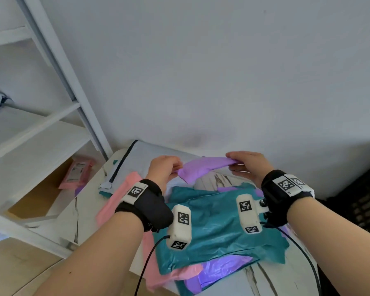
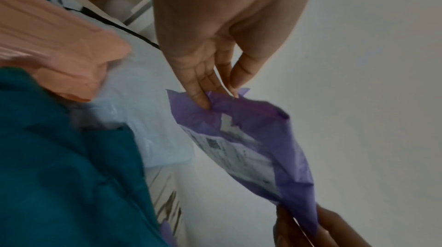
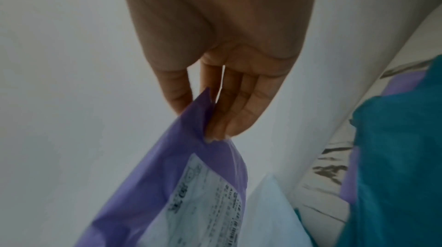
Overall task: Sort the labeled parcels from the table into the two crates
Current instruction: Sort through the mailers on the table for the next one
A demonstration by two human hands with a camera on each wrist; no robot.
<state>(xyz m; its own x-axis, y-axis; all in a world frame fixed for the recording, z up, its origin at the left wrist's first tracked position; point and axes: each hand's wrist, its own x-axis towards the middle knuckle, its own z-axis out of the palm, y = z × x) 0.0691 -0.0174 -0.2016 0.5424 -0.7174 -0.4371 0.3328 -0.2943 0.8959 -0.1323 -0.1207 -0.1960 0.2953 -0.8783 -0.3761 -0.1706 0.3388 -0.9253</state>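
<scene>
A purple parcel [image 1: 201, 168] hangs in the air above the far end of the table, held by both hands. My left hand [image 1: 165, 167] pinches its left end [image 2: 210, 103], and my right hand [image 1: 247, 163] pinches its right end [image 3: 210, 128]. Its white printed label [image 3: 208, 203] faces down, away from the head camera. Below lie a large teal parcel [image 1: 218, 227], a pink parcel [image 1: 120, 195], another purple parcel [image 1: 218, 270] and a pale grey-white parcel [image 1: 150, 154]. A cardboard crate [image 1: 41, 197] on the lower left holds a pink parcel [image 1: 76, 174].
The marble-pattern table [image 1: 271, 278] stands against a white wall. A white shelf frame [image 1: 51, 67] rises at left, over the cardboard crate. A dark crate [image 1: 363, 201] sits at the right edge. Cables run from the wrist cameras toward me.
</scene>
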